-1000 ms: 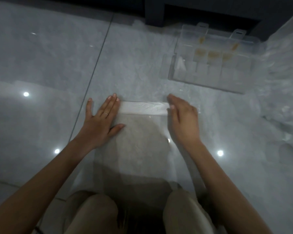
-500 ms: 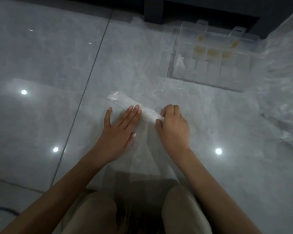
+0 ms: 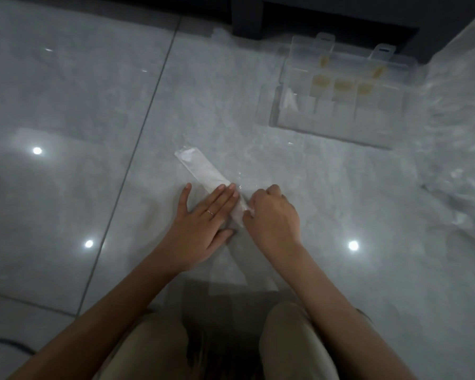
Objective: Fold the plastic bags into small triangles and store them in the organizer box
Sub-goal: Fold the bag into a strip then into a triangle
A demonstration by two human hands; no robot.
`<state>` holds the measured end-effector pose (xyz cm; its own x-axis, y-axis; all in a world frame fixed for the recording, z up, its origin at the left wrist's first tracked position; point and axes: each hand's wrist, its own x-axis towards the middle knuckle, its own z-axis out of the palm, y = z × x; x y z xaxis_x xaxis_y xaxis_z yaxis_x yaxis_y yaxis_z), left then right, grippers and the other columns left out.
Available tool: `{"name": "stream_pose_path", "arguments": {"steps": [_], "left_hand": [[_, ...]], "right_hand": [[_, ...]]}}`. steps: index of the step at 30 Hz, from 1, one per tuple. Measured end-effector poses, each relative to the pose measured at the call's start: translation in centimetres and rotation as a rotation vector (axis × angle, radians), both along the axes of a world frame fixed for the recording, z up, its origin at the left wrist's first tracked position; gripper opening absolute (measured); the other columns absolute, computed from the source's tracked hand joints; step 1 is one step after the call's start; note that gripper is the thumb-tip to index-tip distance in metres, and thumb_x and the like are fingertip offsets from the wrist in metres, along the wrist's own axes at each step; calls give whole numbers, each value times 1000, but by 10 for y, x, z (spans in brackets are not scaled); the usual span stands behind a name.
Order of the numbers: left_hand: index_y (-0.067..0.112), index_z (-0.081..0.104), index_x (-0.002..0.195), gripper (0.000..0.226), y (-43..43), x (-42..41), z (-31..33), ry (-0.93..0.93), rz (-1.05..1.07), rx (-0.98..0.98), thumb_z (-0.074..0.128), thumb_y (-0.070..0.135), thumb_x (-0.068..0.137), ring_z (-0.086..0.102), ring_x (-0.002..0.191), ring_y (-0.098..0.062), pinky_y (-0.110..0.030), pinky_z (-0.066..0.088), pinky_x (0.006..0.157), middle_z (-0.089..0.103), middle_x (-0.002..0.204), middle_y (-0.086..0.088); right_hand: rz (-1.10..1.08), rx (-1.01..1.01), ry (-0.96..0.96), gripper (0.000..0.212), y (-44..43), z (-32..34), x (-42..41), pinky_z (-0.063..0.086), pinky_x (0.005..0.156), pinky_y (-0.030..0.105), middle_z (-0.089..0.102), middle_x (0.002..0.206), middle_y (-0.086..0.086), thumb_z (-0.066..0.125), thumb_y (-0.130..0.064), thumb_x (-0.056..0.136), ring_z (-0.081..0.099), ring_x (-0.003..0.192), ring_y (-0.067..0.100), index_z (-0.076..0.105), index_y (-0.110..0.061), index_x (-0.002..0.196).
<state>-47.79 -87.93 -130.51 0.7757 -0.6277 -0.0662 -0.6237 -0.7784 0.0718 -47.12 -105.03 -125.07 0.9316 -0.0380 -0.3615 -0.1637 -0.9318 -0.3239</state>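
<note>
1. Floor [image 3: 66, 105]: glossy grey tile. A grout line [image 3: 137, 138] runs diagonally from top centre down to lower left, and a second joint crosses at bottom left. The left half is open, carrying only light reflections.
2. A dark cable [image 3: 8, 345] cuts across the bottom-left corner.
3. Plastic bag [image 3: 200, 167]: folded into a long narrow strip, flat on the floor, angled from upper left to lower right. Its far end is free and its near end lies under both hands.
4. Left hand [image 3: 203, 226]: palm down, fingers [image 3: 222, 194] straight and close together, pressing the strip flat. Thumb spread out to the left, off the strip, on the tile. Ring on one finger.
5. Right hand [image 3: 272, 215]: curled, fingers bent in and pinching the near end of the strip just beside the left fingertips. The exact grip point is hidden by the knuckles.
6. Knees [image 3: 294, 341] in beige trousers at the bottom edge, close behind the hands.
7. Organizer box [image 3: 340, 116]: clear, lid open, upper right, well apart from the hands. One white folded triangle [image 3: 290, 101] sits in its left-end compartment; yellowish patches show in the back row.
8. Pile of loose clear bags [image 3: 455, 127] runs along the right edge, beside the box.
9. Dark furniture base [image 3: 247, 15] along the top edge, behind the box.
</note>
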Motion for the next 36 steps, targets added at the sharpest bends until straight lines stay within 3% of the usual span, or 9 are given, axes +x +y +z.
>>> {"name": "stream_pose_path", "arguments": {"steps": [6,11,14,20,24,26,28,30,36], "left_hand": [[11,25,151,62,2,0,-2,40,2,34,11,49,103,21,145,-17,-62,6,112,21,158,-5],[11,26,150,63,2,-1,-3,39,-3,27,10,49,103,20,145,-17,-62,6,112,18,158,-4],[11,27,150,62,2,0,-3,30,-5,12,11,49,103,20,145,-17,-62,5,112,19,157,-4],[10,27,149,61,1,-1,-5,-12,-12,15,26,46,100,18,146,-16,-64,10,112,19,157,-5],[10,28,149,61,2,-1,-4,1,-10,28,15,47,103,19,146,-17,-63,8,112,20,157,-5],[10,27,150,63,1,-1,-4,12,-6,29,12,48,103,19,145,-17,-62,5,112,20,157,-5],[10,26,150,63,1,-1,-5,17,-4,39,9,48,103,19,145,-17,-62,4,112,19,157,-4],[10,26,150,63,1,-1,-5,21,0,50,8,48,103,19,145,-17,-61,2,112,19,157,-4],[11,30,149,61,1,-1,-4,-2,-4,-16,23,47,100,20,145,-16,-62,5,112,20,157,-4]], "right_hand": [[69,26,37,23,14,10,-1,33,68,28,51,116,8,47,-9,94,60,98,27,48,-9,117],[-45,138,77,19,11,13,-1,35,65,30,62,102,7,48,-6,90,63,90,30,40,-11,107],[-35,113,137,16,5,13,3,33,66,28,63,102,6,52,-9,89,63,95,28,46,-11,103],[113,22,58,23,9,12,-3,34,70,25,48,115,7,53,-18,91,54,99,22,57,-10,112],[58,59,13,23,16,16,-10,36,65,25,41,117,7,49,-9,94,47,81,17,52,-10,117],[15,67,39,25,19,17,-11,35,62,28,39,119,8,48,-6,95,53,75,21,46,-9,119],[-9,61,57,27,22,18,-11,34,62,29,42,119,8,48,-7,95,63,86,26,40,-9,121],[-29,86,71,27,21,16,-11,33,63,29,46,110,5,48,-8,94,64,91,28,37,-11,119],[93,396,146,35,-13,8,-1,31,57,31,50,74,-4,53,-3,79,49,67,23,35,-20,103]]}}
